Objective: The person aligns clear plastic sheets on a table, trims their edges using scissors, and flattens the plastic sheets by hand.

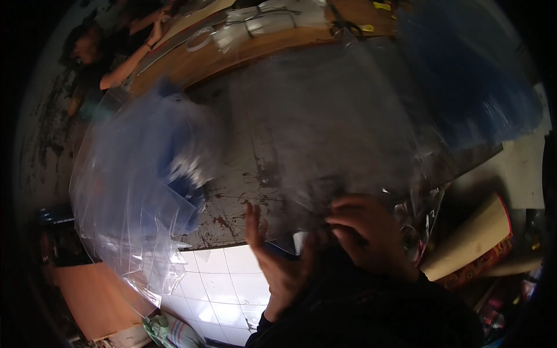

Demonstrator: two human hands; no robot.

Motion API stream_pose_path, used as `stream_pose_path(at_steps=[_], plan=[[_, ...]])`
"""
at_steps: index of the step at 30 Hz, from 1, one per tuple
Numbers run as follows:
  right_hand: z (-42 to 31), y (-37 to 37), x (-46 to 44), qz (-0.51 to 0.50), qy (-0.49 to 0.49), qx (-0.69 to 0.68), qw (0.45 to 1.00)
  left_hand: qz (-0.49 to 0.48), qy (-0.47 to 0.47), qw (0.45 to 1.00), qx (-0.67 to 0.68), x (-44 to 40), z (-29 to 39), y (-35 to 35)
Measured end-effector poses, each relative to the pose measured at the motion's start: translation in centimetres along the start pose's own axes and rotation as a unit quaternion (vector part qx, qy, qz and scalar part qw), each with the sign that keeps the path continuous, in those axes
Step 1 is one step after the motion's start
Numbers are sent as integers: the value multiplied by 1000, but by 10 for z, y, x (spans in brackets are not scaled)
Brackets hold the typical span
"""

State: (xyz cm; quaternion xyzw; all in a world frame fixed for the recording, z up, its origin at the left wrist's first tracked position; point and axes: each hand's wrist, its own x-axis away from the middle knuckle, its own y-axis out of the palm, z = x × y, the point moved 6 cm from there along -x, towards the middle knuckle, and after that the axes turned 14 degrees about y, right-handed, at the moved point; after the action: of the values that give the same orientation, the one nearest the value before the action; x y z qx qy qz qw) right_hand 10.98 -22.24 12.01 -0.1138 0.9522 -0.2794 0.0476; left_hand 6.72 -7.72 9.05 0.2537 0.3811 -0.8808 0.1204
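Note:
Near the table's front edge, my left hand [277, 261] is raised with its fingers spread and nothing in it. My right hand [368, 235] is just right of it, fingers bent together at the near edge of a clear plastic sheet [348, 127] that lies over the dark table [232, 203]. What its fingertips pinch is too dark and blurred to make out. Left of my hands, a heap of clear plastic bags [127, 174] with something blue among them hangs over the table's edge.
Blue plastic [470, 87] lies at the back right. A wooden board [232, 58] at the back bears a tape roll [200, 39], white packets [270, 20] and scissors [346, 28]. Another person [116, 52] is at the upper left. A rolled sheet [473, 238] stands at the right.

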Motion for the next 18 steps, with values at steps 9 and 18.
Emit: stream_pose_path(at_steps=[9,18], plan=[[63,-85,21,346,113,19,931,99,-93,987,88,11,-30,-8],[114,-67,11,186,248,-141,940,-50,-87,987,-125,4,-25,-2]])
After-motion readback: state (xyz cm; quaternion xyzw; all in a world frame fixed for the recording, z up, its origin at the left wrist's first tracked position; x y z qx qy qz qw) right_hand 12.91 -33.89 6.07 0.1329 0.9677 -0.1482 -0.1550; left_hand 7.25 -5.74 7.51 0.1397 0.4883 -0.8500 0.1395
